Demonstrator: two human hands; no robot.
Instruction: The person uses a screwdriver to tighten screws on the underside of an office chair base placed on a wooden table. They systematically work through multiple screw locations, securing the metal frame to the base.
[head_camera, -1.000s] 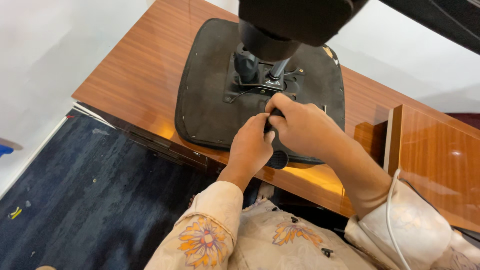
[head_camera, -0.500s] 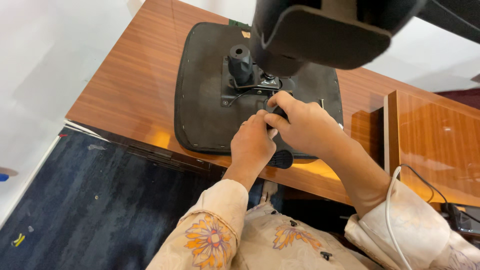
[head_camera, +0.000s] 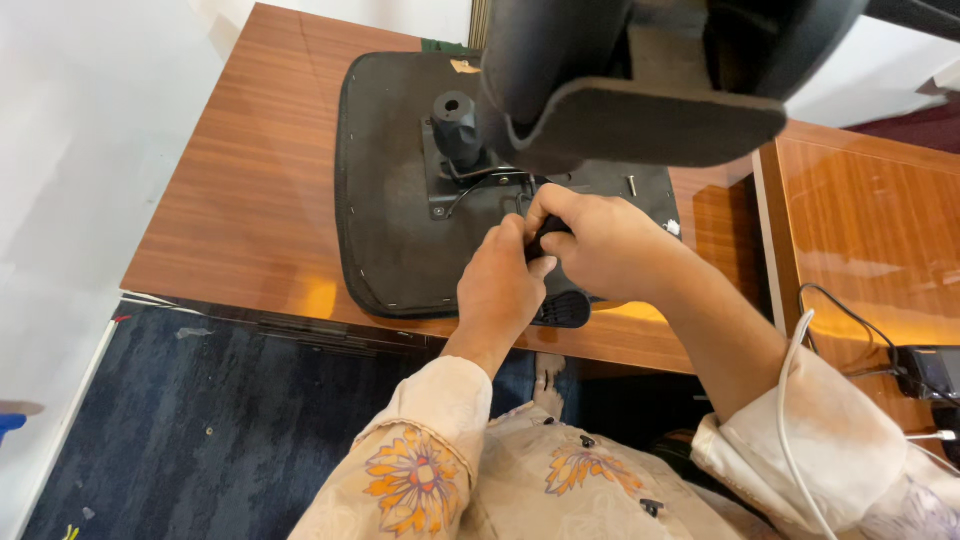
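A chair seat (head_camera: 400, 180) is laid upside down on a table (head_camera: 250, 200). A post (head_camera: 455, 115) is seated at its centre, a backrest (head_camera: 640, 90) at 2 o'clock. The left hand (head_camera: 500, 290) and right hand (head_camera: 590, 240) are pressed together at 5 o'clock, over a lever paddle (head_camera: 565, 310). A second table (head_camera: 870, 220) is set at 3 o'clock, carpet (head_camera: 200, 420) at 7 o'clock.

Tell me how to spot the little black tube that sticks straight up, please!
Find the wooden table and the big black upturned chair seat lying flat on it. Near the seat's middle is a metal plate, and the black tube rises from it, just left of the padded armrest. It is the only upright round post with a hole on top.
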